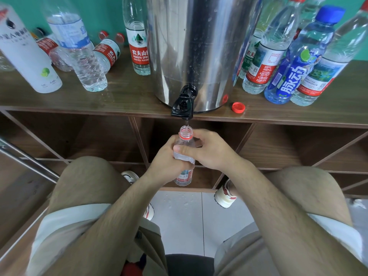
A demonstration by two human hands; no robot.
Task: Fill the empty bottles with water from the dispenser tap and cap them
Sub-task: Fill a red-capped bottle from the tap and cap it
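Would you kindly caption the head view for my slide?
Left hand and right hand hold an uncapped bottle under the tap of the steel dispenser, red cap nearby.

My knees (85,176) flank the open wooden cubbies (278,144) under the tabletop (127,96). My white-and-red sneakers (225,198) rest on pale floor tiles (183,220). A green wall (107,12) stands behind.

open gap under tap (182,105), bottles (278,56) crowding both sides of dispenser (199,46), loose cap (238,107) beside base
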